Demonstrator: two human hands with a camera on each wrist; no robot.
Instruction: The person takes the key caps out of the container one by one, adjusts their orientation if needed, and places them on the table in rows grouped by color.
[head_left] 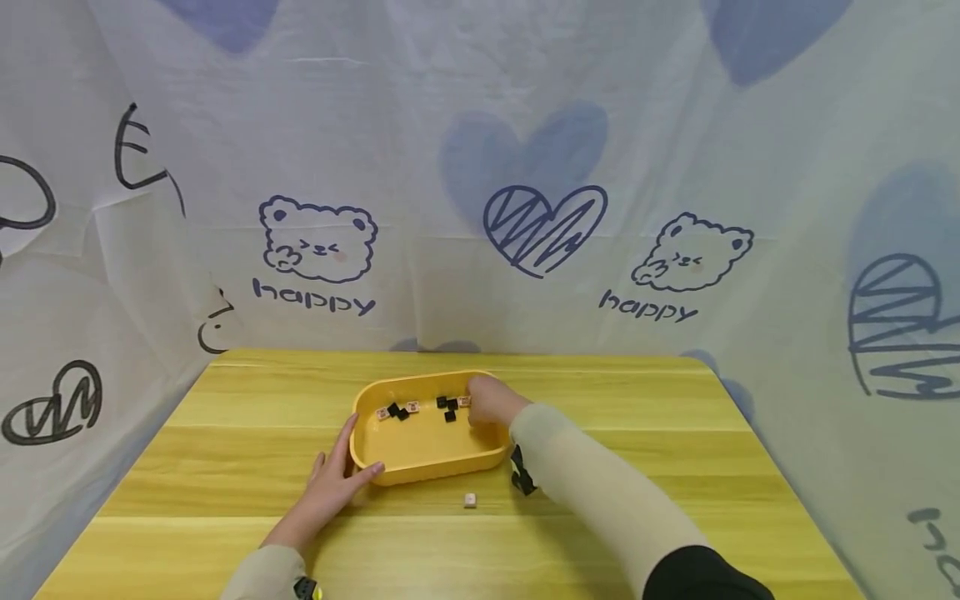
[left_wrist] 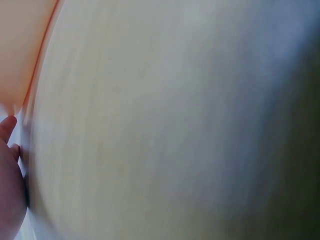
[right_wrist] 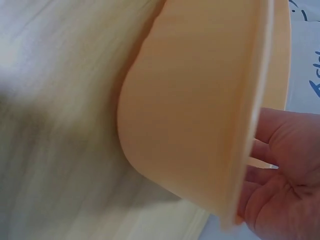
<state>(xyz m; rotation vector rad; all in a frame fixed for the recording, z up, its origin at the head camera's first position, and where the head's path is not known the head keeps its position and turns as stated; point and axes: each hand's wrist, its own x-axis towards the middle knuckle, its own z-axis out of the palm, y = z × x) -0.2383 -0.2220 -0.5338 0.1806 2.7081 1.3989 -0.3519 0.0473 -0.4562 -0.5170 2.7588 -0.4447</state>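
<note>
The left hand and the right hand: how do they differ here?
The left hand touches the tray from outside, thumb and fingers spread; the right hand reaches inside it. The left hand is at the tray's left end, the right hand towards its right. Both are bare, with pale sleeves.

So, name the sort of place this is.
Probably a curtained tabletop workspace: a yellow wood-grain table, white hangings with blue prints behind it, and a rounded yellow plastic tray holding small black cubes.
</note>
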